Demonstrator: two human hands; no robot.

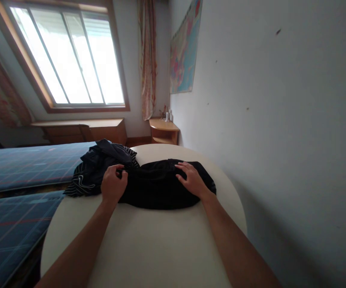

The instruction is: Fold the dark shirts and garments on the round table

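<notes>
A black garment point(158, 190) lies folded lengthwise across a round cream table point(152, 248). My left hand point(114, 183) is at its left end, with thumb and fingertips curled together; whether fabric is pinched between them is too small to tell. Over the garment's right part rests my right hand point(191, 179), palm down with its fingers spread. Beyond my left hand, a crumpled dark garment with white-striped edges point(101, 162) lies at the table's back left and meets the black one.
Beds with blue plaid covers point(26, 166) stand to the left, close to the table. A white wall point(295, 140) rises on the right. Behind are a wooden desk point(107, 128) under the window and a corner shelf point(164, 126) with small items.
</notes>
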